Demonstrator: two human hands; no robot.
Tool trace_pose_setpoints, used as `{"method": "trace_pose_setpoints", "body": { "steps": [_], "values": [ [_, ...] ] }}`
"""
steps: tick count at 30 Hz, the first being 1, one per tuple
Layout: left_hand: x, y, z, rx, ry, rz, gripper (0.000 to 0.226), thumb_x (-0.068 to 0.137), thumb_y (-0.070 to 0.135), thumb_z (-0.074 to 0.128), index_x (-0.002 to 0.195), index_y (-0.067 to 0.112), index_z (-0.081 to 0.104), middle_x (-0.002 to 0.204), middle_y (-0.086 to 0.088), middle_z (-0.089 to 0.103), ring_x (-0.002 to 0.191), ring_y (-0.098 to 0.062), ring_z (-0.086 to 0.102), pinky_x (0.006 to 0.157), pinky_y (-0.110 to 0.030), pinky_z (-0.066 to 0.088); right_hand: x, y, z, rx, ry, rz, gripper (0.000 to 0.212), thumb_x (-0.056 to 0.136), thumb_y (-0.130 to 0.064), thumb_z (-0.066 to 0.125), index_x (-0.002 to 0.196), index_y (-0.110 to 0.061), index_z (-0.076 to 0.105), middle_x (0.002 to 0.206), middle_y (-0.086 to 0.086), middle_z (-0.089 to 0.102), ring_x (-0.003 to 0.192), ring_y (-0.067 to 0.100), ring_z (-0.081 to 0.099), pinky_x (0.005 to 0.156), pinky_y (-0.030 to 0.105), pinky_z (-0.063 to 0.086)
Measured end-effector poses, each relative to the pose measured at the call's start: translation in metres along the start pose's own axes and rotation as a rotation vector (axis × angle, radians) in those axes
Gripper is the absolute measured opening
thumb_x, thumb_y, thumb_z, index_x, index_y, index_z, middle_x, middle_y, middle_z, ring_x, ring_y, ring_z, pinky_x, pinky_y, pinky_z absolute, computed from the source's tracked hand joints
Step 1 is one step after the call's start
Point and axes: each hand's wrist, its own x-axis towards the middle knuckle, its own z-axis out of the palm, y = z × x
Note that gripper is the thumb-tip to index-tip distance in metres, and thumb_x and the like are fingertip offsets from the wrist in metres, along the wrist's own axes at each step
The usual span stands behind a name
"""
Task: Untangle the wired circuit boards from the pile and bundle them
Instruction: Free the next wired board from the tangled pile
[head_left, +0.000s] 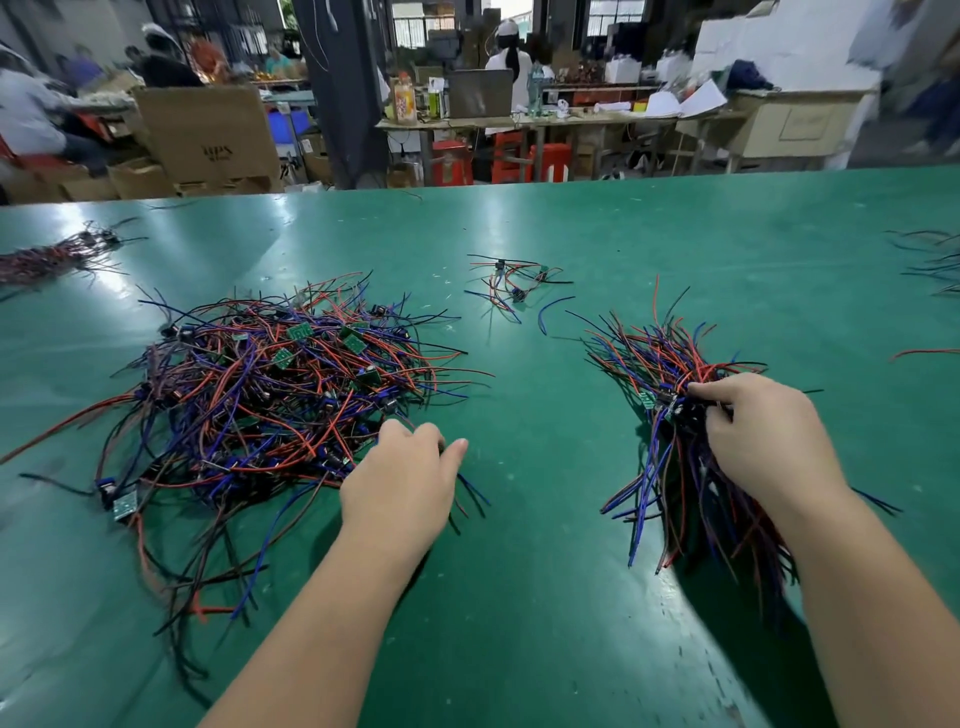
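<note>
Currently | left hand (400, 483) loosely curled at tangled red-blue-black wired-board pile (270, 395), grasp unclear | right hand (769, 431) grips gathered wire bundle (670, 358) | green surface (545, 571)

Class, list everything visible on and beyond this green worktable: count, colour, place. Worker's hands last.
table: one, green, fills the foreground
tangled pile: one, red, blue and black wires with green boards, left of centre
bundle: one, red, blue and black wires, right side
small cluster: one, same colours, far centre
far bundle: one, dark red, far left
stray wires: several, dark, right edge
cardboard boxes: several, brown, beyond the table
left hand: one, at the pile's near edge
right hand: one, gripping the bundle
</note>
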Motion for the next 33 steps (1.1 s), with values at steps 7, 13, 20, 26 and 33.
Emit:
{"method": "trace_pose_setpoints", "body": {
  "steps": [7, 13, 20, 26, 33],
  "values": [
    [0.006, -0.007, -0.007, -0.516, 0.161, 0.029, 0.008, 0.080, 0.025, 0.074, 0.075, 0.030, 0.072, 0.079, 0.014, 0.070, 0.066, 0.001, 0.060, 0.062, -0.011, 0.041, 0.001, 0.003, 0.007, -0.238, -0.181, -0.049, 0.040, 0.096, -0.016, 0.039, 0.133, -0.023, 0.054, 0.138, -0.002, 0.051, 0.116, 0.035, 0.045, 0.092, 0.041, 0.044],
    [-0.014, 0.020, -0.012, -0.889, 0.382, 0.465, 0.010, 0.073, 0.010, 0.080, 0.080, 0.017, 0.076, 0.081, 0.008, 0.068, 0.074, -0.001, 0.064, 0.069, -0.012, 0.049, -0.005, -0.016, 0.008, 0.455, 0.043, -0.074, 0.021, 0.092, -0.019, 0.057, 0.106, -0.011, 0.071, 0.094, 0.002, 0.065, 0.079, 0.012, 0.058, 0.071, 0.024, 0.039],
    [-0.037, 0.040, -0.002, -0.798, 0.040, 0.815, 0.008, 0.075, 0.012, 0.078, 0.083, 0.011, 0.077, 0.084, 0.003, 0.067, 0.077, -0.001, 0.061, 0.074, -0.013, 0.048, -0.030, -0.057, 0.006, 1.418, -0.715, 0.198, 0.036, 0.070, -0.035, 0.062, 0.091, -0.006, 0.072, 0.085, 0.009, 0.071, 0.054, 0.009, 0.049, 0.051, 0.017, 0.039],
    [-0.036, 0.039, -0.006, -0.901, 0.001, 0.744, 0.008, 0.073, 0.011, 0.080, 0.080, 0.014, 0.078, 0.081, 0.007, 0.068, 0.073, -0.002, 0.064, 0.069, -0.013, 0.048, -0.025, -0.055, 0.005, 1.616, -0.643, 0.338, 0.030, 0.067, -0.013, 0.067, 0.097, -0.012, 0.071, 0.079, 0.005, 0.070, 0.059, 0.010, 0.060, 0.050, 0.015, 0.045],
    [-0.039, 0.037, -0.006, -0.926, -0.158, 0.566, 0.045, 0.068, 0.049, 0.079, 0.060, 0.009, 0.061, 0.062, 0.004, 0.067, 0.051, -0.007, 0.057, 0.051, -0.020, 0.046, -0.025, -0.054, 0.004, 1.542, -0.646, 0.361, 0.012, 0.066, -0.014, 0.065, 0.076, -0.012, 0.073, 0.085, 0.009, 0.074, 0.069, 0.016, 0.070, 0.051, 0.016, 0.049]
  ]
}}
